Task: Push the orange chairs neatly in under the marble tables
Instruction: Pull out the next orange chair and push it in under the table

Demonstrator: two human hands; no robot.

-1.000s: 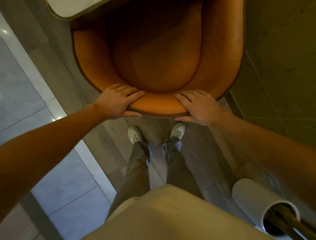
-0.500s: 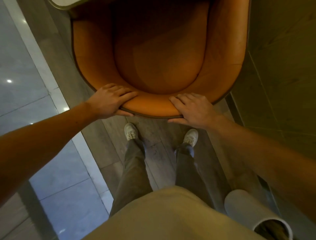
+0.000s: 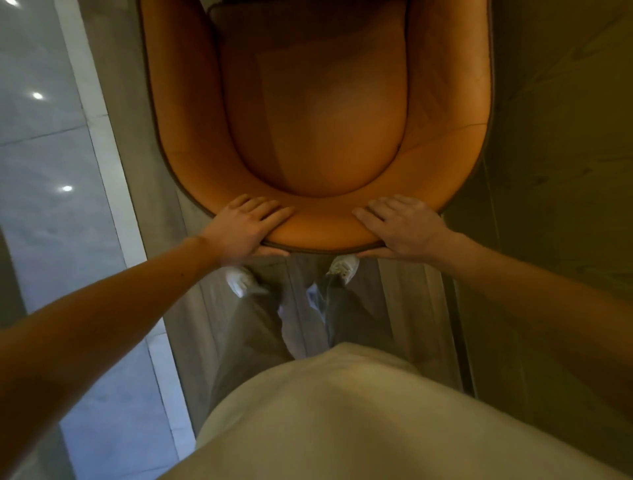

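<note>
An orange tub chair [image 3: 318, 113] with a curved backrest fills the upper middle of the head view, seen from above. My left hand [image 3: 245, 226] grips the left part of the backrest's top rim, fingers over the padded edge and thumb under it. My right hand [image 3: 400, 224] grips the right part of the same rim in the same way. At the very top a dark edge [image 3: 308, 3] crosses the front of the seat; I cannot tell if it is the table.
A dark stone wall [image 3: 561, 154] stands close along the chair's right side. On the left runs a pale glossy tiled floor [image 3: 37, 164] with a white border strip. My feet in white shoes [image 3: 342, 267] stand on grey planks right behind the chair.
The chair has slid forward and straightened, with both hands still on its backrest. I have stepped after it. The table corner at top left and the white cylinder at bottom right have left view.
</note>
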